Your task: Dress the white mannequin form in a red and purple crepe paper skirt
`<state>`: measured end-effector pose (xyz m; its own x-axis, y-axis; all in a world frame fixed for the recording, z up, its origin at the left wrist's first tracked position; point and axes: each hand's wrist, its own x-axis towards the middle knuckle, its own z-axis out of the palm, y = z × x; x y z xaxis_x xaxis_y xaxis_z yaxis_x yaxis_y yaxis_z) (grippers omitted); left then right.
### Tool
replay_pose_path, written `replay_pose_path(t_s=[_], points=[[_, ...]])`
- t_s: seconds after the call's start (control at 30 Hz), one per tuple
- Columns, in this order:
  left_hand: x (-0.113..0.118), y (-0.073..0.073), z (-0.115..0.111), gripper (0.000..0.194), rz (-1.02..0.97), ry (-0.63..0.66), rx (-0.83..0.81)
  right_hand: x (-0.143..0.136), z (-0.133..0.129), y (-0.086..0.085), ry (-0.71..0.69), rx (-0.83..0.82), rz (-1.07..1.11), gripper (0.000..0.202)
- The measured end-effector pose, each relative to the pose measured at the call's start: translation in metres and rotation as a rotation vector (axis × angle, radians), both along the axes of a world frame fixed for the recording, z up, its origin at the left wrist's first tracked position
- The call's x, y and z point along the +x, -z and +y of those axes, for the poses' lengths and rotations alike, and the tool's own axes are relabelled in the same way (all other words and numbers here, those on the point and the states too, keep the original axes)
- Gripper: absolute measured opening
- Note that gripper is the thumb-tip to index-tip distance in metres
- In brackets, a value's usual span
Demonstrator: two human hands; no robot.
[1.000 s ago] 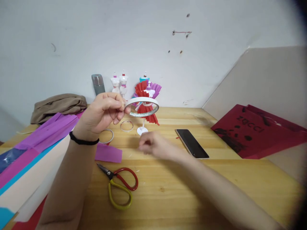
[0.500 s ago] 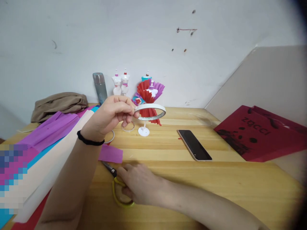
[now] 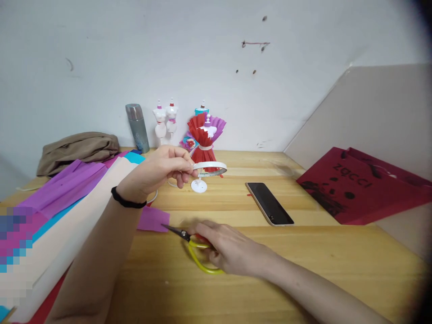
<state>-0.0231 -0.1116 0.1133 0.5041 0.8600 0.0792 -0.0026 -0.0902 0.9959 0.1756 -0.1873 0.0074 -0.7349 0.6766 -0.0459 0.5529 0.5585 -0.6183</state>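
My left hand (image 3: 172, 165) pinches the near edge of a roll of white tape (image 3: 216, 166), holding it up above the table. Scissors with yellow handles (image 3: 202, 265) are in my right hand (image 3: 229, 245), fingers curled about the handles; the dark blades look closed and point left. Their tip lies over a purple paper piece (image 3: 151, 219) on the table. Behind the tape stands a small white mannequin (image 3: 199, 185) dressed in pleated red and purple paper (image 3: 205, 135) with a white band at its waist. The tape hides part of its red skirt.
Two bare mannequins (image 3: 160, 123) and a blue-topped one (image 3: 201, 110) stand by the wall. A grey flask (image 3: 137, 128), brown cloth (image 3: 79, 150) and coloured paper sheets (image 3: 64, 189) are at left. A phone (image 3: 270, 204) and a red paper bag (image 3: 357, 189) lie at right.
My right hand has lifted the scissors and moved them right. My left hand has lowered the tape roll slightly and tilted it flatter. The view has shifted a little.
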Motion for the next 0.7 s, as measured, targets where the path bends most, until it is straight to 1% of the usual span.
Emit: replay_pose_path(t_s=[0.1,0.2,0.27,0.3,0.37,0.4,0.47,0.53,0.6,0.63,0.67,0.7], points=[[0.0,0.002,0.002,0.007,0.091,0.011,0.024,0.009,0.004,0.013,0.028,0.052,-0.037,0.063],[0.0,0.007,0.004,0.007,0.194,0.021,0.051,0.01,0.006,0.023,0.073,0.087,-0.073,0.069],[0.002,0.01,0.006,0.008,0.225,0.028,0.047,0.008,0.006,0.025,0.105,0.087,-0.057,0.069],[0.003,0.012,0.008,0.008,0.225,0.029,0.034,0.007,0.006,0.024,0.115,0.071,-0.035,0.064],[0.004,0.015,0.011,0.009,0.209,0.02,-0.012,0.007,0.006,0.018,0.128,0.0,0.004,0.046],[0.005,0.017,0.014,0.009,0.199,0.017,-0.039,0.008,0.006,0.014,0.13,-0.052,0.014,0.04],[0.006,0.02,0.018,0.008,0.186,0.015,-0.085,0.012,0.007,0.006,0.135,-0.154,0.025,0.043],[0.008,0.023,0.021,0.008,0.185,0.024,-0.116,0.018,0.01,0.003,0.138,-0.216,0.079,0.043],[0.009,0.025,0.023,0.007,0.183,0.031,-0.128,0.025,0.013,0.006,0.128,-0.286,0.215,0.037],[0.009,0.025,0.024,0.007,0.183,0.035,-0.128,0.028,0.015,0.01,0.114,-0.352,0.312,0.035],[0.009,0.026,0.024,0.007,0.187,0.041,-0.124,0.031,0.016,0.015,0.098,-0.437,0.416,0.036],[0.009,0.027,0.024,0.007,0.195,0.044,-0.119,0.033,0.017,0.021,0.084,-0.535,0.523,0.042]])
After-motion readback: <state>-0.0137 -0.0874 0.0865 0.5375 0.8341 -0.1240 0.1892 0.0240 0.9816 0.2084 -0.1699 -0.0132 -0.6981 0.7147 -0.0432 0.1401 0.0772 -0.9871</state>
